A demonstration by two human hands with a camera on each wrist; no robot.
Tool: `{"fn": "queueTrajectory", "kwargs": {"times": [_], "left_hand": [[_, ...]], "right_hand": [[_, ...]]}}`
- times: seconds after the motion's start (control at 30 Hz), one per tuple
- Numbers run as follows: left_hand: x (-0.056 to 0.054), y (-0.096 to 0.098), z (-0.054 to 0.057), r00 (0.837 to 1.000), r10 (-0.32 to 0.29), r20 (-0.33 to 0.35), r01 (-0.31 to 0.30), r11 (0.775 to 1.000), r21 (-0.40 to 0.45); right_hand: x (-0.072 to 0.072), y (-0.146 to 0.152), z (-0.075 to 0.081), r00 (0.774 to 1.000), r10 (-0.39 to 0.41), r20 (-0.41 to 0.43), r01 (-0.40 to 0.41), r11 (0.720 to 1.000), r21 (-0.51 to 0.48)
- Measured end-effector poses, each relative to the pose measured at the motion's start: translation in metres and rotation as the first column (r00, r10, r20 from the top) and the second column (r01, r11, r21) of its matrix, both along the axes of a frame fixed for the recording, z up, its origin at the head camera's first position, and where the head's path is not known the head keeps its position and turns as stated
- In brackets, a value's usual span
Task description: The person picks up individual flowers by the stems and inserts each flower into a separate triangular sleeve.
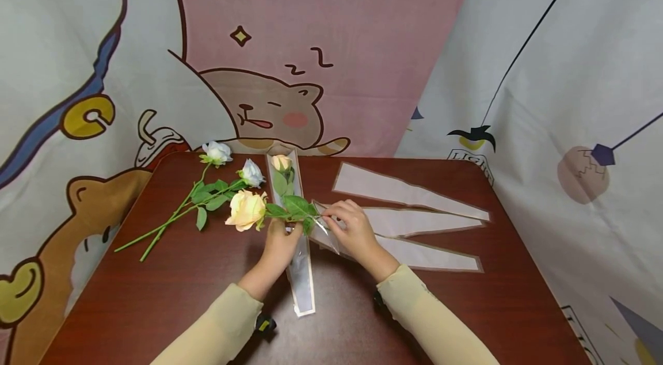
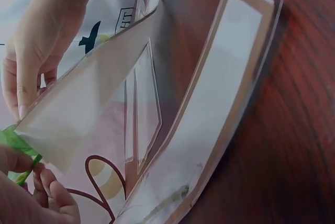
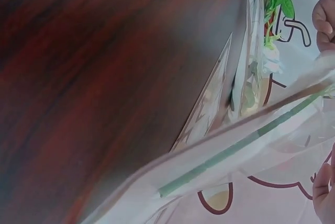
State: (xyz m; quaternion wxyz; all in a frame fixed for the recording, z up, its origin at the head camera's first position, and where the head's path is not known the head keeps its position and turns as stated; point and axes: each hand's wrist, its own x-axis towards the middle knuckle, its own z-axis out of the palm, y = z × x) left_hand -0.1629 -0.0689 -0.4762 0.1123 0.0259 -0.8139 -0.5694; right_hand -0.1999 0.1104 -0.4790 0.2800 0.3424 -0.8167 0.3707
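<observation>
A pale yellow rose with green leaves points left in the head view. My left hand pinches its stem just below the leaves. Inside a clear, tapering flower sleeve runs the lower part of the stem. My right hand pinches the sleeve by its mouth, thumb and fingertips at the edge. Under the left hand lies another sleeve with a second yellow rose in it, its bloom at the far end.
Two pale blue roses, one bloom behind the other, lie with crossed stems at the table's left. Flat white sleeves with brown borders, one at the back, lie to the right. A printed cloth hangs behind the brown table.
</observation>
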Motion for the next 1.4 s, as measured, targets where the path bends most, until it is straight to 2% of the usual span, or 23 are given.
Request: {"fn": "queueTrajectory", "kwargs": {"times": [0.13,0.43,0.5,0.63,0.73,0.87,0.93,0.97,1.0,1.07,1.2,1.23,1.4], "left_hand": [[0.0,-0.003,0.0,0.999,-0.054,0.007,0.053,0.998,0.033],[0.001,-0.01,-0.002,0.989,-0.124,-0.083,0.135,0.979,0.15],[0.001,-0.011,-0.003,0.985,-0.147,-0.085,0.16,0.973,0.166],[0.004,-0.013,-0.002,0.989,-0.144,-0.018,0.145,0.976,0.16],[0.005,-0.013,-0.002,0.994,-0.107,0.025,0.102,0.981,0.164],[0.003,-0.012,-0.001,0.998,-0.055,0.027,0.047,0.972,0.229],[0.003,-0.012,0.0,0.999,-0.028,0.028,0.021,0.972,0.234],[0.003,-0.012,0.0,1.0,-0.017,0.023,0.012,0.975,0.224],[0.005,-0.011,0.005,1.0,-0.006,0.029,0.0,0.976,0.22],[0.004,-0.011,0.004,1.0,0.004,0.025,-0.009,0.978,0.209],[0.004,-0.011,0.002,0.999,0.007,0.045,-0.015,0.985,0.172],[0.002,-0.011,-0.003,0.999,0.004,0.045,-0.011,0.986,0.166],[0.005,-0.01,-0.004,0.991,0.0,0.136,-0.01,0.997,0.07]], "right_hand": [[-0.002,0.001,-0.001,1.0,-0.007,-0.002,0.007,1.0,0.002],[-0.002,0.004,0.003,1.0,-0.013,0.012,0.013,1.0,-0.012],[-0.003,0.004,0.003,1.0,-0.012,0.017,0.013,1.0,-0.014],[-0.003,0.006,0.002,1.0,-0.016,0.024,0.016,1.0,-0.012],[-0.003,0.007,0.001,0.999,-0.022,0.027,0.022,1.0,-0.005],[-0.003,0.008,0.0,0.999,-0.029,0.028,0.029,1.0,-0.002],[-0.002,0.008,0.0,0.999,-0.027,0.027,0.028,1.0,-0.005],[-0.002,0.008,0.0,0.999,-0.025,0.029,0.025,1.0,-0.008],[-0.002,0.008,0.001,0.999,-0.022,0.028,0.023,1.0,-0.01],[-0.001,0.006,0.001,1.0,-0.017,0.023,0.018,1.0,-0.019],[-0.001,0.004,0.003,1.0,-0.012,0.02,0.013,1.0,-0.026],[0.0,0.004,0.003,1.0,-0.012,0.021,0.013,1.0,-0.026],[0.001,0.002,0.005,1.0,-0.013,0.013,0.014,0.999,-0.031]]}}
